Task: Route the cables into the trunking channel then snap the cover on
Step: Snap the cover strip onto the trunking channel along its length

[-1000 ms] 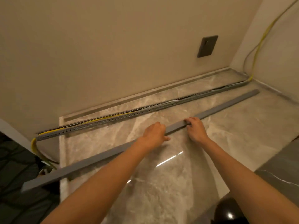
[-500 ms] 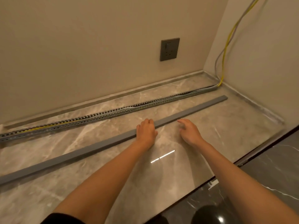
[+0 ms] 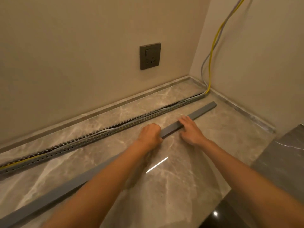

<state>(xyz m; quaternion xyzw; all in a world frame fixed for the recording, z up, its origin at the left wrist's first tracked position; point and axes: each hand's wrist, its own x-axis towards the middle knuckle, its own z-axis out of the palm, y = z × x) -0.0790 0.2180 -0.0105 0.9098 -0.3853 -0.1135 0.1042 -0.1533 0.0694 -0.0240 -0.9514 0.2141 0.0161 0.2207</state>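
Grey cover (image 3: 204,108) lies on the floor (image 3: 181,186) beside the channel (image 3: 98,136) (cables (image 3: 210,76) already inside). Long, light and bendy, it may sag. Left hand (image 3: 150,134) and right hand (image 3: 189,129) curl round its middle, a good place.

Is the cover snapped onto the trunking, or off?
Off. The grey cover lies on the floor beside the slotted trunking, apart from it.

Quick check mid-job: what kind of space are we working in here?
Probably a finished indoor room, at floor level in a corner: a switched wall socket on a painted wall, a polished marble-look floor with stone skirting, and cables dropping down the corner into the trunking channel.
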